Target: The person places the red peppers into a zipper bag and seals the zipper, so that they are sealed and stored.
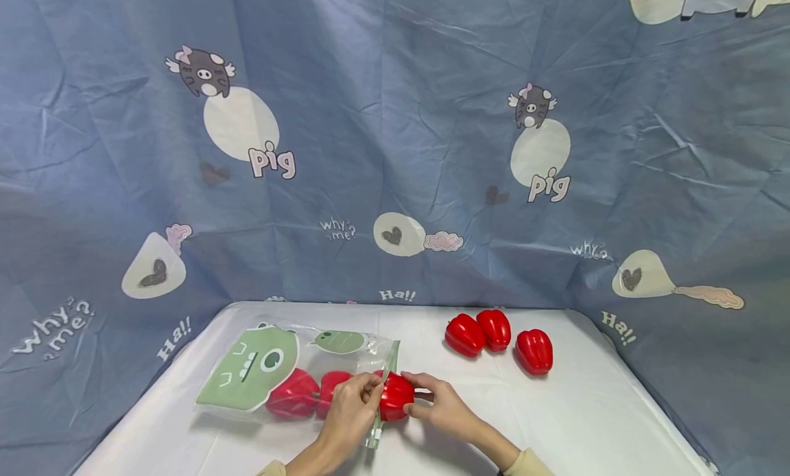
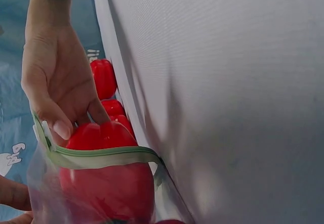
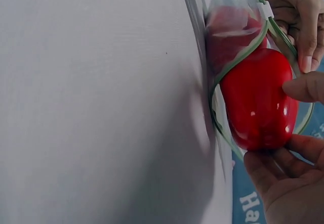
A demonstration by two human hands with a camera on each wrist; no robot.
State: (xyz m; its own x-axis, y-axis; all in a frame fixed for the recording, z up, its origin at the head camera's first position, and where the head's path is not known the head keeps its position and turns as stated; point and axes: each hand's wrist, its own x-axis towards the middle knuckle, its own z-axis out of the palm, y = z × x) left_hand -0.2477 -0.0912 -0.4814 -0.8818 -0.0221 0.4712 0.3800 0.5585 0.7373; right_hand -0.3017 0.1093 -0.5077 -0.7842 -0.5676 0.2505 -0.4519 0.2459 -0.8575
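Note:
A clear zip bag (image 1: 247,366) with a green cartoon print lies on the table, its green-edged mouth facing right. Inside it are red bell peppers (image 1: 293,395), seen through the plastic. My left hand (image 1: 347,413) pinches the bag's rim, thumb against fingers. Another red bell pepper (image 3: 259,100) sits in the opened mouth, partly inside, with the green zip strip (image 2: 104,155) looped around it. My right hand (image 1: 449,413) grips this pepper at its outer end, thumb on one side and fingers on the other. A white slider (image 3: 266,10) sits on the zip strip.
Two red bell peppers (image 1: 465,335) lie side by side toward the back right of the white table (image 1: 592,407). A third pepper (image 1: 534,352) lies just to their right. Behind the table hangs a blue printed curtain (image 1: 395,153).

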